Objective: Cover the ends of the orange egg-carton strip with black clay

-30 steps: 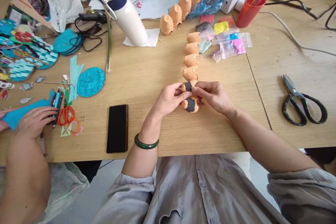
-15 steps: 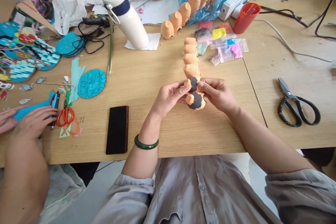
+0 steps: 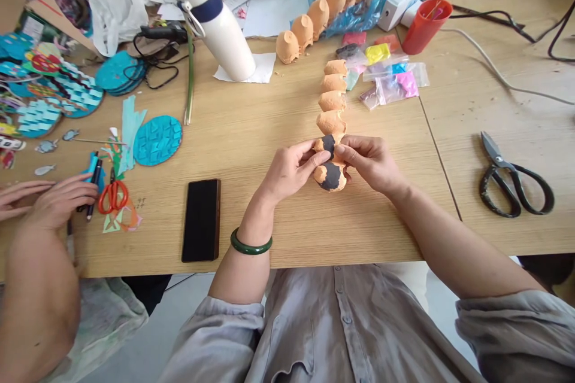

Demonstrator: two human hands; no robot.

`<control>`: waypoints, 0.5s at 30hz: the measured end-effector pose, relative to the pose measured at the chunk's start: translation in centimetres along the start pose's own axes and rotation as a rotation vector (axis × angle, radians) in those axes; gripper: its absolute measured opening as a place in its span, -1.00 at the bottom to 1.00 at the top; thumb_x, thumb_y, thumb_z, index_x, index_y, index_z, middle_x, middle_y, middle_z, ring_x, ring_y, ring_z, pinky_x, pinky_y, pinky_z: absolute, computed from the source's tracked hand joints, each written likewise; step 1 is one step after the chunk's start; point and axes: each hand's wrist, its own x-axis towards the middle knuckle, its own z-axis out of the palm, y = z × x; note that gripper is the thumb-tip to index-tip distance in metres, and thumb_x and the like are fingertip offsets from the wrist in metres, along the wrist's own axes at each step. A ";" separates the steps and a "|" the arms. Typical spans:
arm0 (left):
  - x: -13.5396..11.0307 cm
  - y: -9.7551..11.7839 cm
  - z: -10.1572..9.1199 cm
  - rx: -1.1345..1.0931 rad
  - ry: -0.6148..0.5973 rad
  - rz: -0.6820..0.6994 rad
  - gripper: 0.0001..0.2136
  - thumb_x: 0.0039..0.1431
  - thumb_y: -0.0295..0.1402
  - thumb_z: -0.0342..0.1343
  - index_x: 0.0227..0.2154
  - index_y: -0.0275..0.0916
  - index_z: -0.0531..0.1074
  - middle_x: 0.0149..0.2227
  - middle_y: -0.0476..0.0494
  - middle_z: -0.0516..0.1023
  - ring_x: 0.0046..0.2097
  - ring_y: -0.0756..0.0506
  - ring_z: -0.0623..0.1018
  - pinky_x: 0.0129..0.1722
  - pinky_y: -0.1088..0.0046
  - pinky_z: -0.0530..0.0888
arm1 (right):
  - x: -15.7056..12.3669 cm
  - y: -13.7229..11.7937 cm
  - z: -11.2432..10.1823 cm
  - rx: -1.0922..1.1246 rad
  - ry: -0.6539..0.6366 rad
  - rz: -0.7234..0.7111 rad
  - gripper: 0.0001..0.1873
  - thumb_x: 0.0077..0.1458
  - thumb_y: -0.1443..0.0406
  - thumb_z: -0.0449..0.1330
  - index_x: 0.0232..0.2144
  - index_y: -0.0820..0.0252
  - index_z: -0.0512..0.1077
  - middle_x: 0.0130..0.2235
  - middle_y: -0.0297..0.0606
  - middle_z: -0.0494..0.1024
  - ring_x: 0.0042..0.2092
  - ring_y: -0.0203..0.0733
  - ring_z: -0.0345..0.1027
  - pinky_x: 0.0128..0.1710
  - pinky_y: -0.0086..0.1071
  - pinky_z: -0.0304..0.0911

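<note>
Between my hands is an orange egg-carton strip (image 3: 332,121), a row of cups running away from me over the table. Dark grey patches, apparently clay, cover parts of its two nearest cups. My left hand (image 3: 290,169) pinches the strip from the left, thumb on the second cup. From the other side my right hand (image 3: 369,161) grips it, thumb and forefinger at the edge of the dark patch. The undersides of the cups and some fingertips are hidden. Just past the strip's far end lie small bags of coloured clay (image 3: 395,79).
A black phone (image 3: 201,220) lies left of my arms, black-handled scissors (image 3: 512,182) at right. Behind stand a white bottle (image 3: 220,30), another orange carton strip (image 3: 318,18) and a red cup (image 3: 426,27). At left, another person's hands (image 3: 60,200) rest near orange scissors (image 3: 113,194).
The strip has tilted slightly, its far end shifting right, while my hands keep their hold. The other person's hands have moved a little, covering more of the blue piece.
</note>
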 end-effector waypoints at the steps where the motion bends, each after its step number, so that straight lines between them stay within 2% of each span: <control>1: 0.0 0.0 0.0 0.026 0.005 0.005 -0.65 0.31 -0.08 0.21 -0.22 -0.33 0.58 -0.33 -0.10 0.66 -0.32 -0.02 0.59 -0.31 0.53 0.48 | 0.0 0.0 -0.1 -0.007 0.001 -0.002 -0.50 0.15 -0.05 0.43 -0.53 0.23 0.49 -0.54 -0.38 0.42 -0.56 -0.41 0.29 -0.60 -0.51 0.26; 5: 0.0 -0.3 0.3 0.001 0.032 0.001 -0.66 0.32 -0.07 0.21 -0.21 -0.31 0.60 -0.35 -0.08 0.64 -0.31 -0.03 0.59 -0.33 0.52 0.49 | 0.2 0.4 -0.3 0.000 0.012 0.006 -0.52 0.16 -0.04 0.42 -0.50 0.23 0.51 -0.54 -0.37 0.43 -0.56 -0.39 0.30 -0.59 -0.49 0.26; 11: 0.2 -0.3 0.6 -0.320 0.059 -0.100 -0.45 0.32 0.15 0.11 0.01 -0.24 0.62 -0.19 -0.20 0.73 -0.23 -0.16 0.73 -0.31 0.40 0.64 | 0.5 0.7 -0.5 0.124 0.117 0.005 -0.55 0.11 -0.03 0.47 -0.47 0.22 0.54 -0.49 -0.40 0.41 -0.48 -0.43 0.24 -0.50 -0.53 0.22; 15: 0.2 -0.2 0.9 -0.323 0.093 -0.095 -0.43 0.20 0.12 0.27 0.05 -0.27 0.60 -0.16 -0.22 0.75 -0.19 -0.18 0.75 -0.27 0.39 0.67 | 0.5 0.8 -0.3 0.120 0.123 0.015 -0.50 0.08 -0.06 0.47 -0.53 0.21 0.46 -0.50 -0.40 0.38 -0.49 -0.42 0.20 -0.52 -0.52 0.18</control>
